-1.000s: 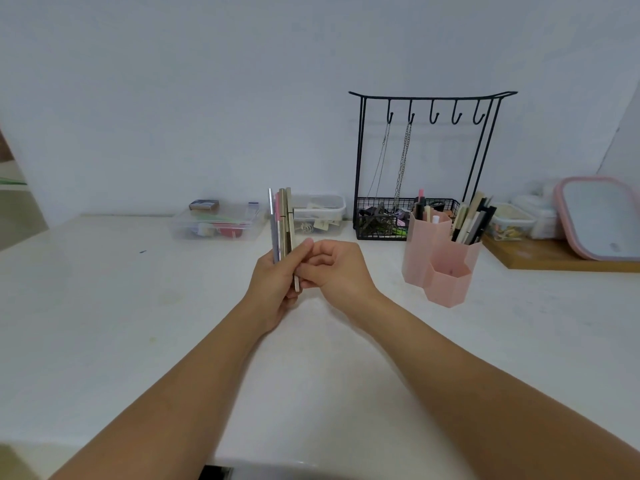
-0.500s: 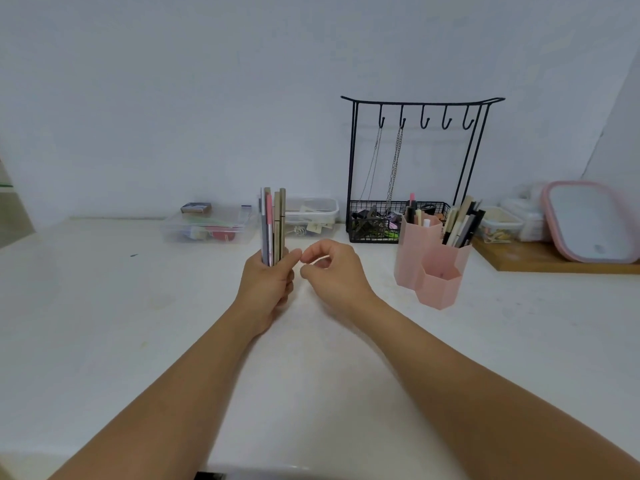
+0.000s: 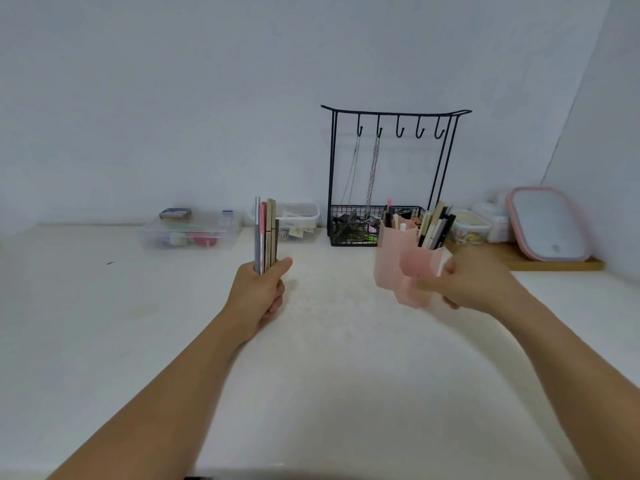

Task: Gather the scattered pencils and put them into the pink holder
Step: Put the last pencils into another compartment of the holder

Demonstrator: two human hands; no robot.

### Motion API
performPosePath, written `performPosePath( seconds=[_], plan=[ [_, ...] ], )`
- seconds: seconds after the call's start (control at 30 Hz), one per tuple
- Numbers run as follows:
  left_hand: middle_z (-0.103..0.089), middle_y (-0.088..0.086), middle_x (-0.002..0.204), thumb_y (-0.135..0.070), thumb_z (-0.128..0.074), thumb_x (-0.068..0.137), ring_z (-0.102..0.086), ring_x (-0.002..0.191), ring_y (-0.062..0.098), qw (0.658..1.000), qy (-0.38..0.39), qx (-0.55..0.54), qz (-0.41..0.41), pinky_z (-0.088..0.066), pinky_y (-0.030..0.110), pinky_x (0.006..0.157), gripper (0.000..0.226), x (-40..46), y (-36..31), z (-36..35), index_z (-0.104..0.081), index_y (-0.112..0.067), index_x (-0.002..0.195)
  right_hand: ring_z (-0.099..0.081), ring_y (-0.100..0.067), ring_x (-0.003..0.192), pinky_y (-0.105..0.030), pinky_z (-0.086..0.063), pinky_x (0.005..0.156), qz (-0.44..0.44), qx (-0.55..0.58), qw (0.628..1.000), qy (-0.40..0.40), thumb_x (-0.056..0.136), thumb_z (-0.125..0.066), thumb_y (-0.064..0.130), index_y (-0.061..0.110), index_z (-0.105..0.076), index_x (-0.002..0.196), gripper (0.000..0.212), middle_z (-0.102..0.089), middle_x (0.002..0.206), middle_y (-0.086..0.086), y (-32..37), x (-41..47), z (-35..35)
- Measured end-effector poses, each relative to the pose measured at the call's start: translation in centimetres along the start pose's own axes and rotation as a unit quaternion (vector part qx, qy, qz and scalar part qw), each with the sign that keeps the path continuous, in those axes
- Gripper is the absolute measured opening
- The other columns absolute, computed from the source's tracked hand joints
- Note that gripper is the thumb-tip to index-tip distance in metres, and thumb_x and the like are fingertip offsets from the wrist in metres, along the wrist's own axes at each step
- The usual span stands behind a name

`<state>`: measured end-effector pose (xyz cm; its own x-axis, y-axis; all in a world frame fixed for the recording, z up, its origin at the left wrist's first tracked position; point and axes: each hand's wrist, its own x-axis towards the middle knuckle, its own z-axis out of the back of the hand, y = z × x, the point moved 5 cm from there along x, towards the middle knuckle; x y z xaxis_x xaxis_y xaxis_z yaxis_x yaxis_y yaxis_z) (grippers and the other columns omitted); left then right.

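My left hand (image 3: pixel 261 294) grips a bundle of several pencils (image 3: pixel 265 233), held upright above the white table, left of centre. The pink holder (image 3: pixel 403 268), made of joined hexagonal cups, stands to the right with pens and pencils sticking out of its back cups. My right hand (image 3: pixel 467 285) is at the holder's right side, blurred by motion. Its thumb and fingers curl round the low front cup.
A black wire rack (image 3: pixel 394 174) with hooks, chains and a basket stands behind the holder. Two clear plastic boxes (image 3: pixel 190 233) sit along the wall to the left. Small containers and a pink-rimmed lid (image 3: pixel 547 228) rest on a wooden board (image 3: pixel 554 263) at the right.
My right hand has left the pencil bundle and swung right to the pink holder. My left hand keeps the bundle upright in about the same place.
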<state>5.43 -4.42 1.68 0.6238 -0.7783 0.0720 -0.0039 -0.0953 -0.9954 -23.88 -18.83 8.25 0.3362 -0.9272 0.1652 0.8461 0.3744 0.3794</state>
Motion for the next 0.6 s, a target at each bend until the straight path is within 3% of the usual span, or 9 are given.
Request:
performPosePath(
  seconds=[0.07, 0.13, 0.17, 0.23, 0.3, 0.37, 0.5, 0.6],
  plan=[
    [-0.036, -0.003, 0.048, -0.028, -0.069, 0.095, -0.027, 0.039, 0.012, 1.000, 0.001, 0.006, -0.002, -0.024, 0.021, 0.038, 0.037, -0.1, -0.2, 0.0, -0.040, -0.019, 0.073, -0.051, -0.022, 0.053, -0.031, -0.031, 0.057, -0.039, 0.023, 0.999, -0.022, 0.042, -0.073, 0.073, 0.008, -0.059, 0.067, 0.071, -0.056, 0.056, -0.002, -2.7, 1.4, -0.3],
    [-0.037, -0.005, 0.049, -0.030, -0.072, 0.093, -0.026, 0.039, 0.011, 1.000, 0.002, -0.002, 0.000, -0.025, 0.020, 0.038, 0.037, -0.1, -0.2, 0.0, -0.043, -0.019, 0.072, -0.054, -0.015, 0.079, -0.031, -0.039, 0.067, -0.045, 0.169, 0.984, 0.018, 0.045, -0.091, 0.058, 0.013, -0.057, 0.103, 0.081, -0.057, 0.092, 0.003, -3.2, 2.7, -1.9],
    [-0.037, -0.005, 0.048, -0.031, -0.072, 0.092, -0.026, 0.039, 0.011, 1.000, 0.001, -0.005, 0.001, -0.025, 0.019, 0.037, 0.037, 0.0, -0.2, 0.0, -0.044, -0.019, 0.072, -0.057, -0.012, 0.096, -0.031, -0.046, 0.076, -0.033, 0.265, 0.961, 0.067, 0.048, -0.097, 0.042, 0.015, -0.048, 0.124, 0.094, -0.055, 0.113, 0.005, -2.6, 3.1, -3.0],
    [-0.037, -0.006, 0.047, -0.031, -0.072, 0.092, -0.027, 0.038, 0.010, 1.000, -0.004, -0.002, 0.007, -0.025, 0.019, 0.036, 0.038, 0.1, -0.2, 0.1, -0.043, -0.019, 0.071, -0.062, -0.017, 0.112, -0.041, -0.057, 0.084, -0.013, 0.440, 0.886, 0.149, 0.044, -0.101, 0.019, 0.020, -0.039, 0.134, 0.110, -0.055, 0.132, -0.001, -1.3, 3.8, -5.3],
    [-0.036, -0.006, 0.047, -0.030, -0.072, 0.092, -0.026, 0.037, 0.011, 1.000, -0.008, 0.004, 0.011, -0.024, 0.019, 0.036, 0.040, 0.2, -0.1, 0.1, -0.040, -0.019, 0.072, -0.065, -0.026, 0.113, -0.044, -0.059, 0.081, -0.032, 0.550, 0.819, 0.160, 0.042, -0.099, 0.006, 0.019, -0.039, 0.136, 0.112, -0.058, 0.135, -0.009, -0.8, 4.7, -6.7],
    [-0.035, -0.005, 0.047, -0.030, -0.072, 0.093, -0.024, 0.038, 0.011, 1.000, -0.007, 0.006, 0.011, -0.022, 0.019, 0.036, 0.040, 0.3, 0.0, 0.0, -0.038, -0.020, 0.073, -0.065, -0.029, 0.111, -0.045, -0.059, 0.080, -0.047, 0.594, 0.789, 0.146, 0.048, -0.095, 0.000, 0.016, -0.040, 0.135, 0.104, -0.060, 0.132, -0.010, 0.1, 5.0, -7.1],
    [-0.036, -0.003, 0.050, -0.031, -0.069, 0.095, -0.027, 0.040, 0.013, 1.000, -0.003, 0.007, 0.008, -0.023, 0.022, 0.036, 0.042, 0.3, 0.0, -0.1, -0.035, -0.020, 0.074, -0.067, -0.030, 0.105, -0.050, -0.058, 0.087, -0.059, 0.589, 0.800, 0.097, 0.062, -0.088, -0.003, 0.012, -0.052, 0.121, 0.071, -0.066, 0.119, -0.010, 2.1, 4.2, -7.7],
    [-0.047, 0.005, 0.054, -0.032, -0.066, 0.097, -0.043, 0.041, 0.017, 1.000, -0.003, -0.004, -0.011, -0.031, 0.023, 0.036, 0.037, 0.0, -0.4, -0.2, -0.041, -0.016, 0.076, -0.068, -0.027, 0.103, -0.044, -0.059, 0.083, -0.052, 0.585, 0.804, 0.095, 0.071, -0.080, -0.006, 0.016, -0.055, 0.120, 0.059, -0.068, 0.114, -0.008, 4.8, 2.7, -8.8]
  ],
)
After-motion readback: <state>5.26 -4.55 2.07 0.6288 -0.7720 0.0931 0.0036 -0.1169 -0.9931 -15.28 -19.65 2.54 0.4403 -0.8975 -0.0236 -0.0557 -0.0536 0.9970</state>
